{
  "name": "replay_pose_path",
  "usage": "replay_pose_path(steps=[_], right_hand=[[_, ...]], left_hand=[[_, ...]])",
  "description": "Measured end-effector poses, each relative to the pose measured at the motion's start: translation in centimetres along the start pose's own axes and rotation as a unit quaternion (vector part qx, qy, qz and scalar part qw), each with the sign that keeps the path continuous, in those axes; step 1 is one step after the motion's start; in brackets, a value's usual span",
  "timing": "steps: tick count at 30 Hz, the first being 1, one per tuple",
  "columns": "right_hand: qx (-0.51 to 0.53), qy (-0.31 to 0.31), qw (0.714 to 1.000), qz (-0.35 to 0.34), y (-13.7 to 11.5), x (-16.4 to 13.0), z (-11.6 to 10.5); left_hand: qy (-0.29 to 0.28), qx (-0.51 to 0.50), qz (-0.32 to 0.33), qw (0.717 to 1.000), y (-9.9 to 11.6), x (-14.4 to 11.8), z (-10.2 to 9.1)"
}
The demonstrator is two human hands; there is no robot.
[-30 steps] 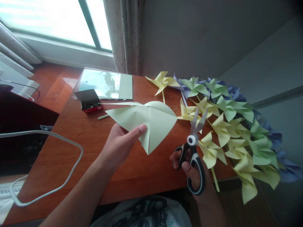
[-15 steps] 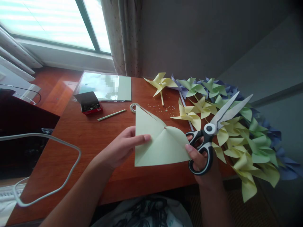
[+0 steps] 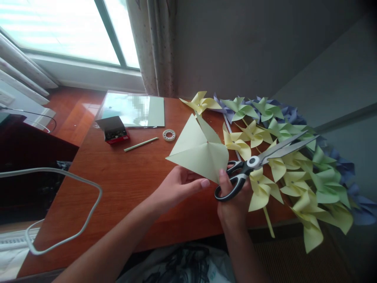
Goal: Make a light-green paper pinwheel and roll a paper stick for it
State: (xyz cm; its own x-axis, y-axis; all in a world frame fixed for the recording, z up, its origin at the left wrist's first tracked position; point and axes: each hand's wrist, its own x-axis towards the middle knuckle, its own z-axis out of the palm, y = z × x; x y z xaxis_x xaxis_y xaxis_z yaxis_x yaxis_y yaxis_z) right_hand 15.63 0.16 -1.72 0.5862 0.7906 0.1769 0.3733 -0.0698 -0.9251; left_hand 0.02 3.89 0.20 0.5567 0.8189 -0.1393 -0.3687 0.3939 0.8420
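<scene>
Left hand (image 3: 179, 184) holds the pale green paper square (image 3: 198, 151) above the tabletop (image 3: 123, 184), thumb and fingers (image 3: 203, 183) pinched on its lower edge. The sheet is creased into quarters and shows slits running toward its centre; one flap stands up at the top.

Right hand (image 3: 232, 196) grips the black-and-white scissors (image 3: 259, 161), fingers closed through the handle loops. Blades nearly together, only a sliver of gap showing. Long axis runs from the handles, just beside the paper's lower right corner, up and to the right, so the tips point away from the sheet. The right thumb touches that corner.

The paper lies left of the blades, between both hands.

Behind the scissors: a heap of finished paper pinwheels (image 3: 294, 165), yellow, green and purple. Farther left on the tabletop: a tape roll (image 3: 169, 135), a thin green stick (image 3: 140, 144), an open small box (image 3: 113, 129).
</scene>
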Motion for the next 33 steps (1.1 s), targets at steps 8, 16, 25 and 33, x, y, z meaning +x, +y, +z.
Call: replay_pose_path(steps=[8,16,25,33], right_hand=[[-0.044,-0.001,0.998,-0.043,-1.5,-1.1,0.6],[0.067,-0.235,0.969,0.033,-0.4,-2.0,-2.7],[0.051,-0.388,0.906,0.16,-0.2,-2.6,-6.8],[0.044,-0.468,0.864,0.179,-1.4,-2.1,-6.3]], left_hand=[[0.165,0.07,0.019,0.984,0.1,0.3,0.4],[0.249,0.074,0.044,0.965,1.2,-0.3,-0.5],[0.296,0.023,0.102,0.95,1.7,-0.4,-1.3],[0.278,0.039,0.09,0.955,1.4,-0.5,-1.1]])
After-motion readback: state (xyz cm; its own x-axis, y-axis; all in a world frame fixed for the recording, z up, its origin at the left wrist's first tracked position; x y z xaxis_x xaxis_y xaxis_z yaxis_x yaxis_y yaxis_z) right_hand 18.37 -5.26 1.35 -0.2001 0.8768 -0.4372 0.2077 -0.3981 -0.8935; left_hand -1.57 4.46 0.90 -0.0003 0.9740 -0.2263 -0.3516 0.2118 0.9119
